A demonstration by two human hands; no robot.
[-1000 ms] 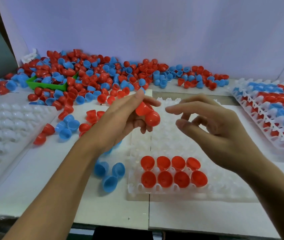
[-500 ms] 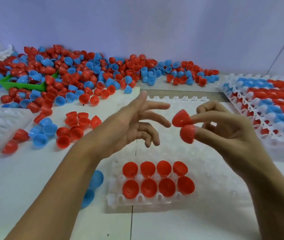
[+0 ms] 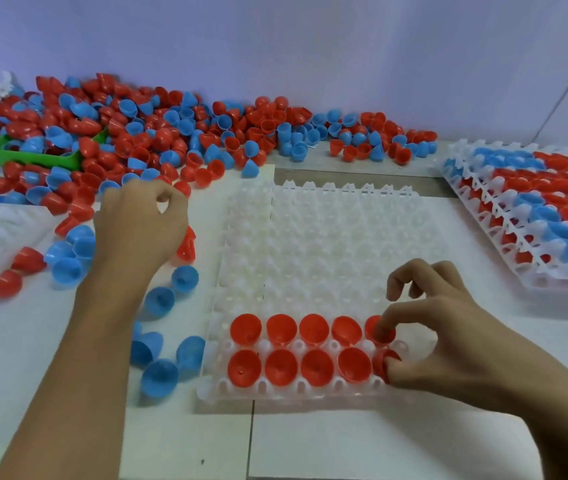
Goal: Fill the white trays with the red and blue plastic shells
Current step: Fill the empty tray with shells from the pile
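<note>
My right hand (image 3: 448, 344) pinches two red shells (image 3: 381, 336) into the white tray (image 3: 344, 237); empty cups lie just right of my fingertips. My left hand (image 3: 140, 226), curled, hovers over loose shells.

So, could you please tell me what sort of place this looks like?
Probably a manual packing or assembly bench in a small workshop. A big loose heap of red and blue plastic shells lies along the wall, a white tray is being filled by hand, and a filled tray waits at the right.
</note>
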